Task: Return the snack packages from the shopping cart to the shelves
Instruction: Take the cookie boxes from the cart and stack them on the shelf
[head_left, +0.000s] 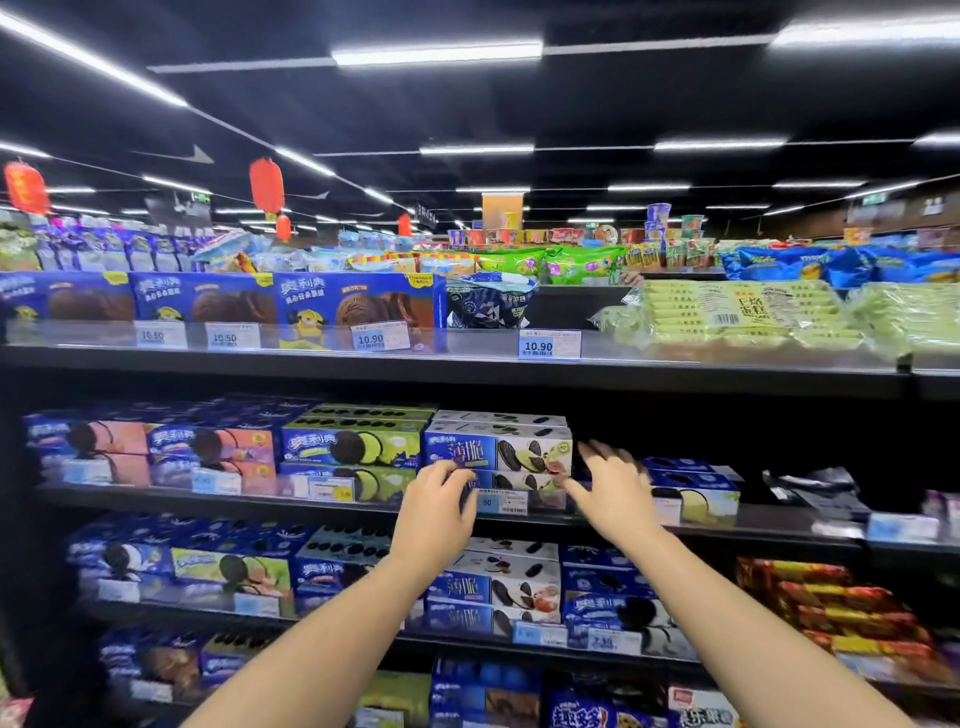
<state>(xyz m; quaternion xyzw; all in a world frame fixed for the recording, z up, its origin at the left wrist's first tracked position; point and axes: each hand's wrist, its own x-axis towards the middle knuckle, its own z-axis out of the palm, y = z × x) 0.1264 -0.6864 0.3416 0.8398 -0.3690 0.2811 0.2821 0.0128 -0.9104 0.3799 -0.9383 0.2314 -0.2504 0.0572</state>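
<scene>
Both bare forearms reach up and forward from the bottom edge. Below them, a lower shelf carries more white cookie boxes (506, 582), with red-and-yellow packs (841, 608) further right.

Left hand (436, 501): fingers curled against the front-left of the lower thin-cookie box (524, 486), just over the price tag (503, 503). We cannot tell whether it actually grips or only touches.

Right hand (610, 491): released, fingers spread and motion-blurred, at the right end of the same stack. Its forefinger lies close to the box corner; contact unclear.

Task item: the upper thin-cookie box (498, 448), white with a blue panel, sits flat on the lower one on the second shelf (234, 501), between our two hands. It is flush against the green-and-blue cookie boxes (353, 447) on its left. Blue boxes (693, 493) lie low to the right, behind our right hand.

Top shelf (467, 370): blue chocolate-cookie boxes (358, 306) on the left, a dark bag (488, 306) in the middle, pale green cake packs (737, 312) on the right, and a 10.90 label (549, 344) on the rail.

Further back we see more bagged snacks on other displays, red lanterns (266, 186) and strip lights on a dark ceiling.
</scene>
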